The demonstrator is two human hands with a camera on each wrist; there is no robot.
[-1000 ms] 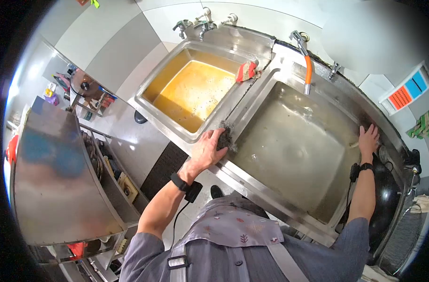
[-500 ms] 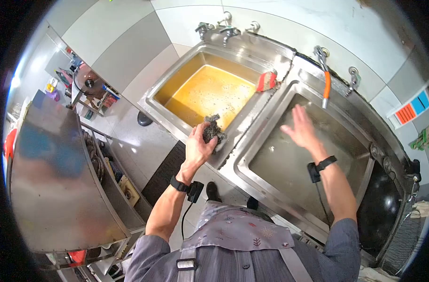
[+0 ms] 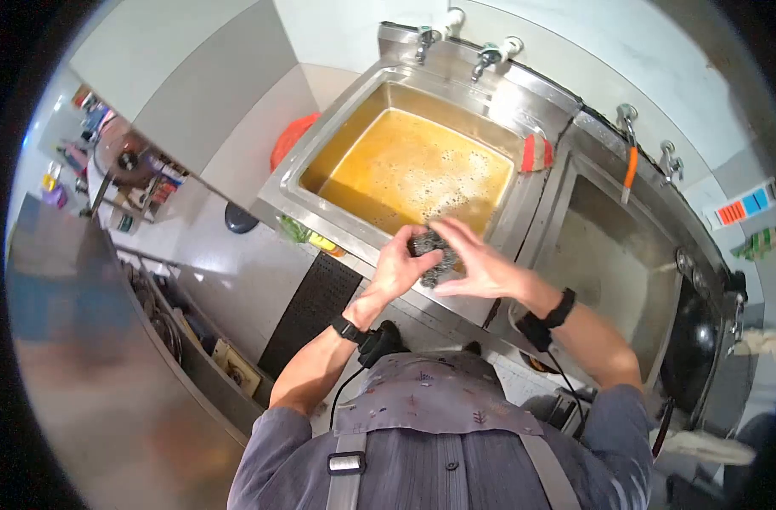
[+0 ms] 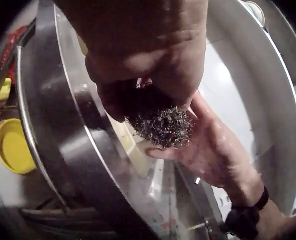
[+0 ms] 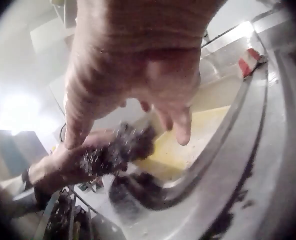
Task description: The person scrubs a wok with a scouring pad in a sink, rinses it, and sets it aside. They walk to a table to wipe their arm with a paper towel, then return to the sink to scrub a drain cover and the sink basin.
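Observation:
A dark, curly metal scourer (image 3: 432,255) is gripped by the left hand (image 3: 398,265) over the front rim of the left sink (image 3: 354,219), which holds orange-brown liquid. In the left wrist view the scourer (image 4: 164,128) pokes out beneath the left hand (image 4: 148,75). The right hand (image 3: 481,265) is beside the scourer with its fingers spread. Seen from the right wrist, the right hand (image 5: 138,80) has its fingers apart above the scourer (image 5: 115,150); whether it touches the scourer, I cannot tell.
A right-hand sink (image 3: 566,183) holds cloudy water, with an orange-tipped tap (image 3: 631,170) over it. A red-striped cloth (image 3: 536,153) lies on the divider. Metal cabinet (image 3: 107,340) at left; black mat (image 3: 310,310) on the floor.
The right hand has moved left, from the right-hand sink's far side across to the scourer. The left hand has carried the scourer from the divider to the left sink's front rim. The view has shifted.

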